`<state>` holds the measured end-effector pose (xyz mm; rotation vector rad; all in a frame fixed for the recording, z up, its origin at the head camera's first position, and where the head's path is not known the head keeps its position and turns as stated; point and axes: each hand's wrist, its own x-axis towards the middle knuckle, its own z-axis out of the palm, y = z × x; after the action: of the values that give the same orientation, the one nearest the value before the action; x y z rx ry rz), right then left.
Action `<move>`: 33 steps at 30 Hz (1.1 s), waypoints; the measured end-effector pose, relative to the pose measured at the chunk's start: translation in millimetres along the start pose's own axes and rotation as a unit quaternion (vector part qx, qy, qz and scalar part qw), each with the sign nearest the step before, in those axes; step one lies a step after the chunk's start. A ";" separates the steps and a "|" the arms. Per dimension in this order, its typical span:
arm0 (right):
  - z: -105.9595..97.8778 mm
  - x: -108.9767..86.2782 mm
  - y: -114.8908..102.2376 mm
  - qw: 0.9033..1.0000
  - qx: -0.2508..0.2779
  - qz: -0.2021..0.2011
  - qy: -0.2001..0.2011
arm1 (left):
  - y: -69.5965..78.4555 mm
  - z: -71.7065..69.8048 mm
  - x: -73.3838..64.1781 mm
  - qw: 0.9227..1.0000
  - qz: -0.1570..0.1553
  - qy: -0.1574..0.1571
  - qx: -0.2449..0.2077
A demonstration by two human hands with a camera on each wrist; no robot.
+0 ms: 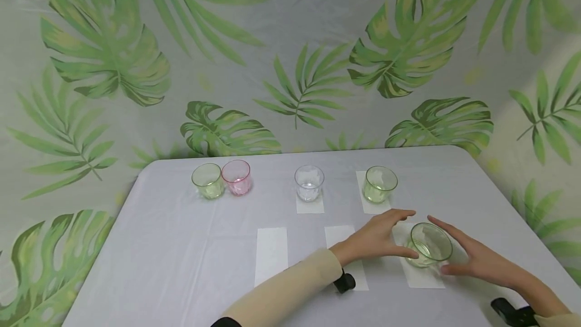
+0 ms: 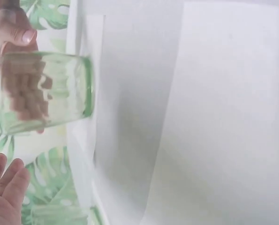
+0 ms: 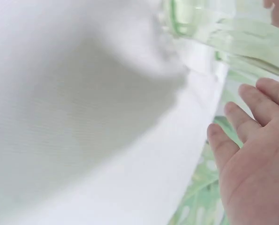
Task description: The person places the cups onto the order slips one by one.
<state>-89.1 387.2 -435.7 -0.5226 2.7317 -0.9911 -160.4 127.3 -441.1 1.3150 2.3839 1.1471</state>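
A pale green glass tumbler [image 1: 431, 243] stands upright on a white paper rectangle [image 1: 424, 280] at the front right of the table. My left hand [image 1: 374, 236] is at its left side, thumb and fingers spread. To its right, my right hand [image 1: 483, 261] has its fingers extended and thumb apart. In the left wrist view a gap shows between my left fingers [image 2: 12, 180] and the green tumbler [image 2: 59, 93]. The right wrist view shows my right fingers [image 3: 242, 119] straight and apart from the glass.
A second green tumbler [image 1: 379, 185] and a clear tumbler [image 1: 309, 184] stand on paper rectangles at the back. Farther left, a green tumbler [image 1: 208, 181] and a pink tumbler [image 1: 237, 178] stand side by side. A bare paper rectangle [image 1: 271, 251] lies front centre; my left forearm partly covers another [image 1: 339, 235].
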 end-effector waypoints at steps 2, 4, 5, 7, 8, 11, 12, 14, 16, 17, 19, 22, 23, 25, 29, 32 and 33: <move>-2.4 -0.1 -5.3 1.000 0.002 -0.010 0.002 | -1.9 -8.7 -4.9 1.000 0.001 0.011 -0.005; -4.5 0.5 -10.8 1.000 0.004 -0.025 0.006 | -3.4 -19.6 -11.0 1.000 0.004 0.023 -0.007; -5.6 1.1 -13.1 0.999 0.005 -0.035 0.007 | -4.8 -25.2 -14.3 1.000 0.006 0.029 -0.009; -7.7 2.7 -17.8 0.998 0.008 -0.055 0.008 | -7.0 -37.3 -21.9 0.999 0.005 0.039 -0.019; -8.7 3.6 -20.3 0.998 0.011 -0.066 0.008 | -7.4 -44.2 -26.5 0.999 0.003 0.043 -0.028; -10.9 6.7 -27.3 0.995 0.014 -0.094 0.006 | -11.6 -62.6 -41.0 0.997 -0.004 0.062 -0.053; -11.4 8.1 -30.6 0.995 0.016 -0.097 0.004 | -13.1 -68.8 -46.2 0.996 -0.003 0.072 -0.060; -11.7 11.5 -37.1 0.994 0.022 -0.105 -0.001 | -16.7 -81.2 -56.8 0.993 0.005 0.094 -0.070; -11.2 15.0 -43.4 0.994 0.023 -0.108 -0.004 | -21.7 -92.5 -67.9 0.990 0.016 0.118 -0.076; -10.7 16.9 -46.4 0.994 0.023 -0.109 -0.006 | -23.6 -98.7 -73.9 0.988 0.019 0.128 -0.080; -9.2 20.9 -51.9 0.994 0.025 -0.108 -0.010 | -28.3 -110.1 -85.7 0.985 0.023 0.149 -0.086; -6.1 26.7 -59.5 0.994 0.024 -0.106 -0.015 | -33.1 -127.8 -104.5 0.979 0.020 0.178 -0.094; -4.9 28.7 -61.8 0.994 0.022 -0.104 -0.017 | -33.5 -134.3 -110.7 0.978 0.017 0.187 -0.093; -2.3 32.4 -66.6 0.995 0.015 -0.101 -0.018 | -31.9 -148.2 -123.1 0.975 0.011 0.201 -0.091; 4.5 41.0 -76.4 0.993 0.009 -0.113 -0.027 | -44.5 -173.8 -148.2 0.972 -0.015 0.224 -0.072; 11.1 47.6 -84.3 0.990 0.014 -0.132 -0.040 | -66.7 -188.9 -166.6 0.968 -0.055 0.242 -0.044; 13.6 49.9 -86.8 0.989 0.016 -0.139 -0.044 | -73.5 -193.7 -172.3 0.966 -0.068 0.248 -0.033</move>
<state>-108.3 297.9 -392.5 -0.9368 2.6082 -1.0425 -201.3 -134.8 -393.7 0.9022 2.6809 1.6539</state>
